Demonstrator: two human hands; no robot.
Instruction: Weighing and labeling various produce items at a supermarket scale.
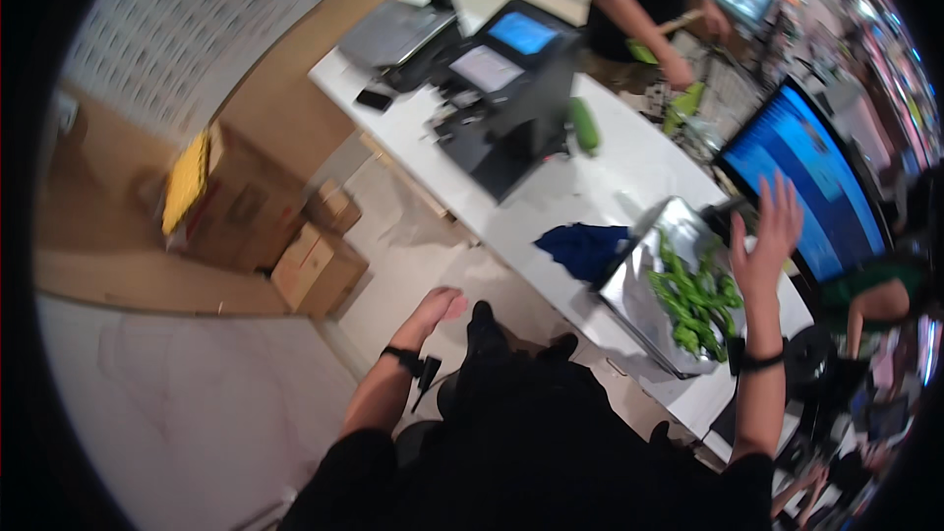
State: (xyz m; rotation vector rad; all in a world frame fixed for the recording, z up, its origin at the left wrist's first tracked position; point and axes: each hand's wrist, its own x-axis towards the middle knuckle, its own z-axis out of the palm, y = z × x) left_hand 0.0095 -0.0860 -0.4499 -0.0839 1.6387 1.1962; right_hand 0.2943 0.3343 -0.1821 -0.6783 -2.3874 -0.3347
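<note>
My right hand [769, 236] is raised, fingers spread, in front of a large monitor [816, 187] with a blue picture. Nothing is in it, and whether it touches the screen I cannot tell. Just left of that forearm, long green peppers [693, 295] lie heaped on a shiny metal weighing tray [634, 280] on the white counter [580, 187]. My left hand [435, 313] hangs low over the floor, away from the counter, its fingers curled. A small pinkish patch shows at its fingers, too blurred to name. A dark blue cloth [585, 248] lies against the tray's left side.
Farther along the counter stand a black machine with a lit screen [521, 34], a green gourd-like vegetable [584, 126] and a dark phone-like slab [375, 98]. Across it, a person in black [639, 0] handles something light green. Cardboard boxes [246, 192] are stacked at the left wall.
</note>
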